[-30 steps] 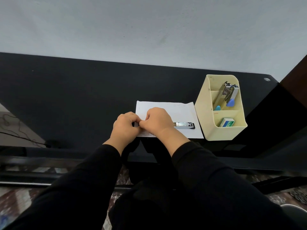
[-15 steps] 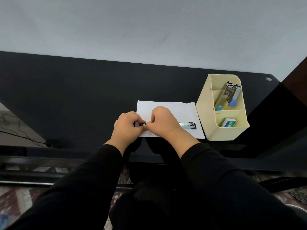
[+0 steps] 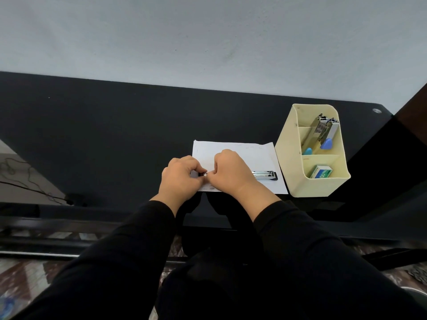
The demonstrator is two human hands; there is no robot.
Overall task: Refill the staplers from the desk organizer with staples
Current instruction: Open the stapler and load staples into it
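Hands: two, both at the centre of the frame, in black sleeves, fingertips meeting over the paper.
Left hand: fingers curled, thumb and forefinger pinching a small shiny metal piece at the left end of the chrome stapler. It cannot be told whether that piece is staples or part of the stapler.
Right hand: fingers curled down over the stapler's middle, fingertips pinching at the same spot and touching the left hand.
Staplers: three. The chrome stapler lies flat on the paper, its right end sticking out past the right hand. Two more, a stapler with a light blue tip and a stapler with a darker blue tip, stand tilted side by side in the organizer.
Desk organizer: one, cream, right of centre, just beside the paper's right edge.
Box of staples: one, green and blue, in the organizer's front compartment.
Sheet of paper: one, white, under the hands.
Counter: one, black, spanning the middle of the frame.
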